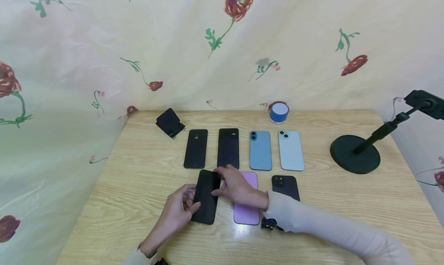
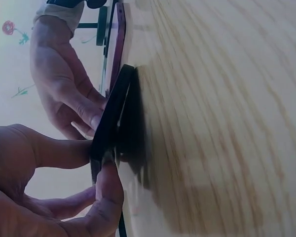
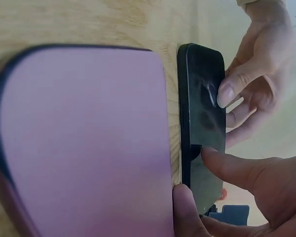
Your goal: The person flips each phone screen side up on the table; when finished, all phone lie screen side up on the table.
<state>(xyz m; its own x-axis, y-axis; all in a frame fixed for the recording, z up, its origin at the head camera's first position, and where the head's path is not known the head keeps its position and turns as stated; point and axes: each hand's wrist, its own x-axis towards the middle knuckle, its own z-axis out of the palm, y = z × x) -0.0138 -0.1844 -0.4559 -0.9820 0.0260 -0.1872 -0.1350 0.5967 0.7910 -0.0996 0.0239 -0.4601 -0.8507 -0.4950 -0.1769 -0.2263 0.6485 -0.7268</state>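
Note:
A black smartphone (image 1: 207, 197), glossy face up, lies between both hands near the front middle of the table. My left hand (image 1: 178, 208) pinches its left long side, thumb on the face and a finger beneath. In the left wrist view that side of the phone (image 2: 111, 121) is tilted up off the wood, with a dark shadow below. My right hand (image 1: 236, 186) grips the upper right part, its thumb on the face and a fingertip at the edge, as the right wrist view shows. A purple phone (image 1: 247, 215) lies just right, partly covered by the right hand.
Behind lie a black phone (image 1: 195, 148), a dark phone (image 1: 228, 149), a blue phone (image 1: 261, 151) and a pale blue phone (image 1: 291, 151). Another black phone (image 1: 286, 186) is partly under the right sleeve. A folded black stand (image 1: 170, 122), blue cylinder (image 1: 279, 113) and round-based holder (image 1: 354, 155) stand farther out.

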